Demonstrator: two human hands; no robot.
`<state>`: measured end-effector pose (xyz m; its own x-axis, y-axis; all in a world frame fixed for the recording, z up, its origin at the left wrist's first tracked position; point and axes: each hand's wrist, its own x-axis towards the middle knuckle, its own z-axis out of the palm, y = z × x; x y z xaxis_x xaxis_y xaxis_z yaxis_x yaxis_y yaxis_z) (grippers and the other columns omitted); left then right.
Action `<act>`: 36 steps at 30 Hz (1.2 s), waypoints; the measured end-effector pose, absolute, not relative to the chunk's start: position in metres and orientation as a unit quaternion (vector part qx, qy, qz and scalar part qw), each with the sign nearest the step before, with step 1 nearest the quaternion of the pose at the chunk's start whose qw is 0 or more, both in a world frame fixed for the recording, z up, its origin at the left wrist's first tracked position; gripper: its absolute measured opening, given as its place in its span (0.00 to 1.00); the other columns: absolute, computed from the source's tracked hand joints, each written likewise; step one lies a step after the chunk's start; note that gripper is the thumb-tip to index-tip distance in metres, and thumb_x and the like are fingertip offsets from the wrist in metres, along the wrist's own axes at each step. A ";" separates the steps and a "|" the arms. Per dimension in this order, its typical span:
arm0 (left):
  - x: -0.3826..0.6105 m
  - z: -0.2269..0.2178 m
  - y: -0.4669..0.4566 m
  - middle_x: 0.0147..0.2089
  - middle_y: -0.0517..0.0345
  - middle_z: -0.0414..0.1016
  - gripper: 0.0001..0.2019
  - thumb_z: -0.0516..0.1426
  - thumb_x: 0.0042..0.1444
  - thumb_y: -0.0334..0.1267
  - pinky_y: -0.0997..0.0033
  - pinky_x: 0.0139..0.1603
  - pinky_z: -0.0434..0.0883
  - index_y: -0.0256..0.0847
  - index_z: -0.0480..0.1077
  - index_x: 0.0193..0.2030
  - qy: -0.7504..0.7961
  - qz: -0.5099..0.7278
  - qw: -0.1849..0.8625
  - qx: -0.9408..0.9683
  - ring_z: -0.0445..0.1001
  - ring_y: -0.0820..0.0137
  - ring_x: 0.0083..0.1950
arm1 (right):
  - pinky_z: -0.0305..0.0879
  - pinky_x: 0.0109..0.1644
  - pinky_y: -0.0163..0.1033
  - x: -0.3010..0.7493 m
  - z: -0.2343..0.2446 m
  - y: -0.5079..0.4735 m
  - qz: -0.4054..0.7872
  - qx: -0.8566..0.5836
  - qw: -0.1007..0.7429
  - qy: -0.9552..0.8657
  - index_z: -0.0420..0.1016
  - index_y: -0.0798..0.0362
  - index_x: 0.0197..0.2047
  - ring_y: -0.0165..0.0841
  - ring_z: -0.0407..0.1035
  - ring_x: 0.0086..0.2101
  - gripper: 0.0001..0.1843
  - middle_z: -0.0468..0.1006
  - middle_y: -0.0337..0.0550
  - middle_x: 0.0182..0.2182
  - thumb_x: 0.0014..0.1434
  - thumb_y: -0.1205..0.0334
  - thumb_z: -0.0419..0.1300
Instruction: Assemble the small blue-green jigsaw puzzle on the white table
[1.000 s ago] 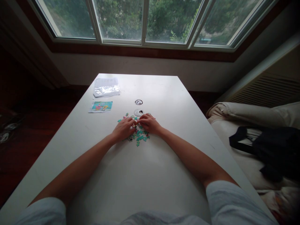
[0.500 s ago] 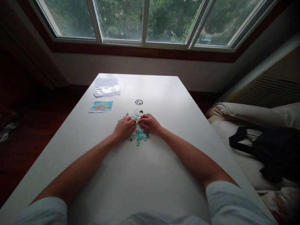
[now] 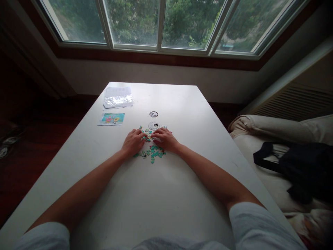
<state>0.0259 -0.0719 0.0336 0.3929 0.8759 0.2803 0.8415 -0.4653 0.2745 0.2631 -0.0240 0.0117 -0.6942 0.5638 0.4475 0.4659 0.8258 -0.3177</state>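
Several small jigsaw pieces (image 3: pixel 153 152), mostly teal with bits of yellow and pink, lie in a loose heap on the white table (image 3: pixel 145 198). My left hand (image 3: pixel 132 142) rests palm down on the heap's left side, its fingers bent with the tips on the pieces. Across from it, my right hand (image 3: pixel 165 139) lies over the right side, fingers curled down onto pieces. The fingertips of both hands nearly meet at the heap's far end. Whether either hand grips a piece is hidden.
Two small round lids or caps (image 3: pixel 153 125) lie just beyond the heap. A colourful picture card (image 3: pixel 111 118) and a clear plastic bag (image 3: pixel 117 97) sit at the far left. A black bag (image 3: pixel 301 163) lies on a pale couch to the right.
My left hand has slid a little left and back, uncovering pieces at the heap's far end. My right hand has barely moved.
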 end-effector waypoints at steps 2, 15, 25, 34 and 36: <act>0.025 0.033 -0.070 0.48 0.50 0.73 0.13 0.56 0.65 0.39 0.56 0.57 0.68 0.46 0.77 0.53 0.510 0.199 0.048 0.836 0.68 0.60 0.52 | 0.60 0.54 0.46 0.260 0.014 -0.028 0.080 -0.262 0.264 -0.925 0.78 0.45 0.54 0.39 0.67 0.50 0.14 0.79 0.46 0.49 0.66 0.60 0.60; 0.026 0.032 -0.071 0.47 0.50 0.73 0.13 0.58 0.63 0.43 0.56 0.58 0.68 0.47 0.77 0.53 0.509 0.210 0.052 0.833 0.67 0.59 0.51 | 0.59 0.49 0.45 0.256 0.024 -0.038 0.029 -0.251 0.225 -0.941 0.80 0.49 0.47 0.39 0.65 0.43 0.10 0.79 0.47 0.39 0.68 0.61 0.58; 0.026 0.030 -0.070 0.49 0.51 0.73 0.14 0.57 0.63 0.42 0.55 0.58 0.67 0.48 0.76 0.54 0.504 0.206 0.049 0.838 0.67 0.59 0.52 | 0.61 0.51 0.44 0.254 0.020 -0.038 0.056 -0.292 0.235 -0.926 0.81 0.49 0.44 0.38 0.65 0.41 0.08 0.78 0.46 0.37 0.66 0.63 0.60; 0.028 0.036 -0.073 0.48 0.51 0.73 0.10 0.56 0.64 0.40 0.54 0.56 0.66 0.49 0.77 0.49 0.492 0.186 0.040 0.850 0.66 0.58 0.53 | 0.60 0.49 0.44 0.255 0.025 -0.041 0.025 -0.299 0.214 -0.930 0.80 0.51 0.41 0.38 0.64 0.41 0.10 0.77 0.47 0.36 0.68 0.61 0.57; 0.028 0.037 -0.073 0.48 0.51 0.73 0.09 0.57 0.64 0.41 0.54 0.56 0.66 0.48 0.77 0.47 0.493 0.187 0.045 0.848 0.66 0.58 0.52 | 0.60 0.49 0.44 0.254 0.026 -0.042 0.023 -0.297 0.214 -0.930 0.80 0.51 0.39 0.38 0.64 0.40 0.11 0.77 0.47 0.35 0.68 0.62 0.57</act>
